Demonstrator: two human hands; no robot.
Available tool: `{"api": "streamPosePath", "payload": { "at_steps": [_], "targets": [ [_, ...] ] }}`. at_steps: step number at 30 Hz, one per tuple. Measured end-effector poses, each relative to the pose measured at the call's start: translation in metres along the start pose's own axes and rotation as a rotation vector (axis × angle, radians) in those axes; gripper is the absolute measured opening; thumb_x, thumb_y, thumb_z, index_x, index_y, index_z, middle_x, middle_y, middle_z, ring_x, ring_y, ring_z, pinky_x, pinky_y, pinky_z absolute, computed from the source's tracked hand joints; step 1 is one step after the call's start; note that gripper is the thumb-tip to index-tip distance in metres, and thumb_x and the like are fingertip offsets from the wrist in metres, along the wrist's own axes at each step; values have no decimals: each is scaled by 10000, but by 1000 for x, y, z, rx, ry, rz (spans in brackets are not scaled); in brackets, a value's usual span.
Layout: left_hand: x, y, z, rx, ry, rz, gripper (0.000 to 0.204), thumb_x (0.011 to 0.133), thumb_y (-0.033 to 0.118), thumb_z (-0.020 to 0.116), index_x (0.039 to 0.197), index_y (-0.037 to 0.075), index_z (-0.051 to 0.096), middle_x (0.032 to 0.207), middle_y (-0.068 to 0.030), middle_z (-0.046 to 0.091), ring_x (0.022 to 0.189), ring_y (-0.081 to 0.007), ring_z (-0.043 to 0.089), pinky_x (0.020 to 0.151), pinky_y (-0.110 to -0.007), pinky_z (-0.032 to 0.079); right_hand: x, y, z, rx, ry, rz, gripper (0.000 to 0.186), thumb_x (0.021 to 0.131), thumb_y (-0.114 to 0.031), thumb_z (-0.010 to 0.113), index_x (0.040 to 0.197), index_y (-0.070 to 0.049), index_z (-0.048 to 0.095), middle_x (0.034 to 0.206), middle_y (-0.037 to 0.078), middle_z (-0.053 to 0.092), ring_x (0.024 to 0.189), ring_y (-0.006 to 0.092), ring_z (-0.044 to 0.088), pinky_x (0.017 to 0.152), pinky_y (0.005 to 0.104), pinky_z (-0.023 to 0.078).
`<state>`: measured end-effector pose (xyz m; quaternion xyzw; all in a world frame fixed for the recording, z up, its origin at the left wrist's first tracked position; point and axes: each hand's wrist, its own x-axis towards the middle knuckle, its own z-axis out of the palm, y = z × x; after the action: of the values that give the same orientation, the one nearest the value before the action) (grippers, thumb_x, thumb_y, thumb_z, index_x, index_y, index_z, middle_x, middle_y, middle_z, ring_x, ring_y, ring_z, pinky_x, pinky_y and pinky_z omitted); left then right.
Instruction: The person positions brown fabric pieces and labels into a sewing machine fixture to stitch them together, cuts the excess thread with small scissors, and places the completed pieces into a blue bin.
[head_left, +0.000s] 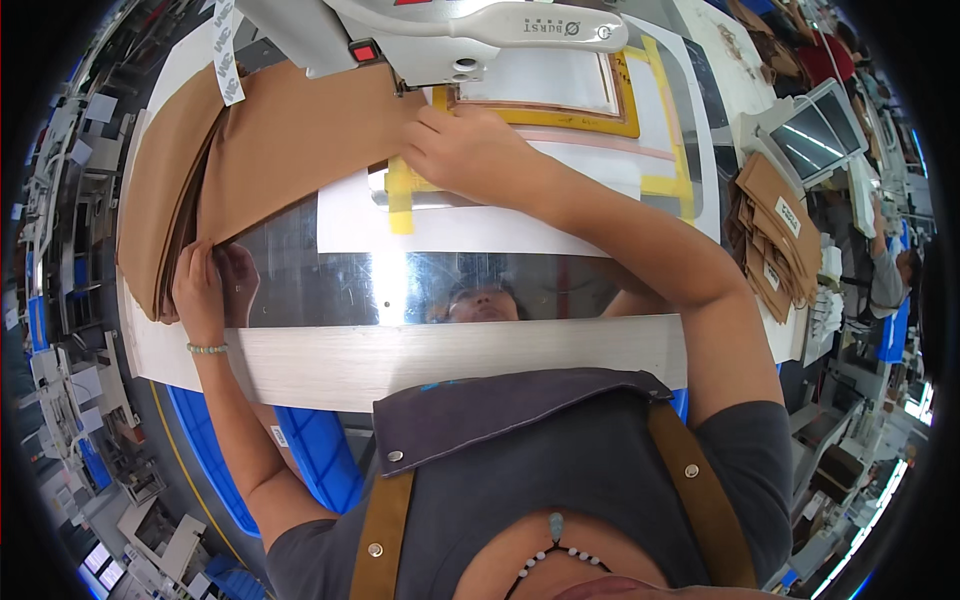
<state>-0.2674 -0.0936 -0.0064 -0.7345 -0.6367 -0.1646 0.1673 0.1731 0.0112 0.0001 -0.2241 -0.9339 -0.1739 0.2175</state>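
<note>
A stack of brown fabric pieces (160, 210) lies at the left of the metal work plate (290, 290), its top piece (305, 130) spread rightward toward the machine head (420, 60). My left hand (201, 283) pinches the lower corner of that piece at the stack. My right hand (460, 150) has its curled fingers on the piece's right corner, just below the machine head, beside a yellow frame (630, 105) and taped white sheets (480, 230). The tips of my right fingers are partly hidden.
A small screen (810, 130) and piles of brown pieces with labels (770, 230) stand at the right. The pale table edge (460, 355) runs before me, with blue bins (320, 460) below. A co-worker (885, 270) appears at the far right.
</note>
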Motion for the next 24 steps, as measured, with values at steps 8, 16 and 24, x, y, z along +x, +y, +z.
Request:
{"api": "streamPosePath", "payload": {
  "at_steps": [8,16,24],
  "targets": [
    [50,47,17,-110,15,169,166,971,25,632,1113,14,717,1111,-112,719,974,-327,711,835,-400,575,-56,29,-46,-6,5,43,113,809,-138,701,906,-87,672,955,19,627,940,178,624,745,314,557],
    [27,11,17,240,-84,-88,240,981,75,595,1194,45,701,1068,-125,705,934,-356,703,800,-440,574,-109,85,-73,299,-203,469,399,1009,-215,600,1370,-52,646,1370,152,651,1300,334,559,1126,452,410],
    [44,50,-6,212,-39,52,391,976,52,580,1361,42,646,1388,-169,640,1259,-402,605,1060,-479,493,-119,93,-58,460,-220,470,472,1108,-323,417,1490,-99,578,1486,225,568,1392,366,490,1196,462,322]
  ]
}}
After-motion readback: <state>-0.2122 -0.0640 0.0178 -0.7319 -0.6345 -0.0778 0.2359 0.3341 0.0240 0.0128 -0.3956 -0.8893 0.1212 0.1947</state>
